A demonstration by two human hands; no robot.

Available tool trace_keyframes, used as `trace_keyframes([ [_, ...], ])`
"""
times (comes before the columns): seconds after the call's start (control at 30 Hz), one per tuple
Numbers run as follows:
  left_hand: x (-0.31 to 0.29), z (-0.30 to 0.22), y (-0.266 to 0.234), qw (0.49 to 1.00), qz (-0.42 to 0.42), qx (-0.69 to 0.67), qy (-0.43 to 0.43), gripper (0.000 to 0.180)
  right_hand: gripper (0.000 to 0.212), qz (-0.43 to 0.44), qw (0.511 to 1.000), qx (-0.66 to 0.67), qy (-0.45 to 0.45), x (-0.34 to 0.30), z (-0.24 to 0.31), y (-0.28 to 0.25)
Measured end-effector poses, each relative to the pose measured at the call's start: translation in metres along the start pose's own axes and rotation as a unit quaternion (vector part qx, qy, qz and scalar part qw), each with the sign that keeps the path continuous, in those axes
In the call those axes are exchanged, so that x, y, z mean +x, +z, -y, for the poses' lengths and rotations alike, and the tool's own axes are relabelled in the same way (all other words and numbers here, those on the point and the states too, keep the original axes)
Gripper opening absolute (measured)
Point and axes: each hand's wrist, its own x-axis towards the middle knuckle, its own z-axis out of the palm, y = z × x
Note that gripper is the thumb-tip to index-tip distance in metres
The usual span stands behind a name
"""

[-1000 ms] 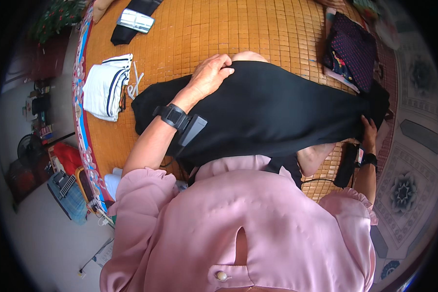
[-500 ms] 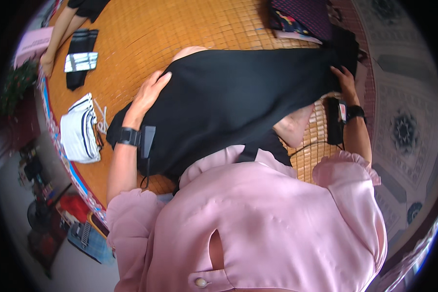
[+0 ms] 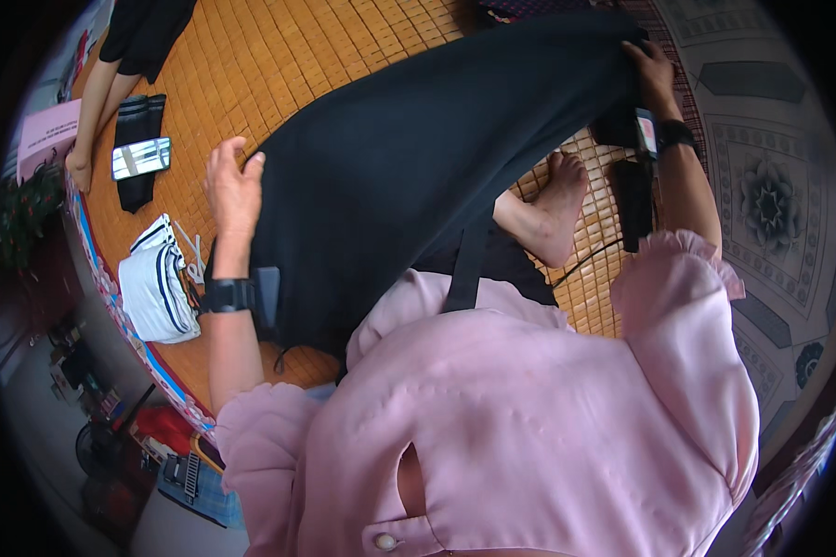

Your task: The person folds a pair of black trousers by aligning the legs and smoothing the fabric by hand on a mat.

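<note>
A large piece of black fabric point(image 3: 409, 148), its garment kind not clear, stretches over my lap and rises to the far right. My right hand point(image 3: 655, 70) grips its far right corner. Beside the fabric's left edge is my left hand point(image 3: 233, 190), open, with thumb and fingers apart and the thumb by the edge. Black straps with small devices circle both wrists. My bare foot point(image 3: 557, 209) shows below the fabric, on the woven mat point(image 3: 344, 56).
Left on the mat lie a folded white garment with dark stripes point(image 3: 161, 292) and folded black clothing point(image 3: 141, 116) with a phone-like reflective slab point(image 3: 141, 159) on it. Another person's legs point(image 3: 97, 102) extend at the far left. Dark patterned cloth point(image 3: 529, 7) lies at the far edge.
My right hand has carried the fabric's corner farther away, raising that side and uncovering my foot. My left hand has shifted left, from on top of the fabric to beside its edge.
</note>
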Motion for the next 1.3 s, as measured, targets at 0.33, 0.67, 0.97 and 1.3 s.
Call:
trace_keyframes([
  [0.33,-0.106,-0.123,-0.038,0.934,0.208,-0.266,0.117,0.022,0.022,0.131,0.962,-0.140,-0.194,-0.118,-0.016,0.038],
  [0.67,-0.126,-0.092,-0.053,0.867,0.239,-0.414,-0.137,0.008,0.029,0.394,0.861,-0.179,-0.267,-0.255,0.038,0.068],
  [0.97,-0.136,-0.105,-0.042,0.951,0.241,-0.134,0.138,0.028,0.033,0.422,0.863,-0.071,-0.269,-0.280,0.069,0.106],
  [1.3,-0.116,-0.064,-0.045,0.800,0.327,-0.473,-0.173,0.014,0.021,0.443,0.869,-0.065,-0.209,-0.289,0.072,0.116],
])
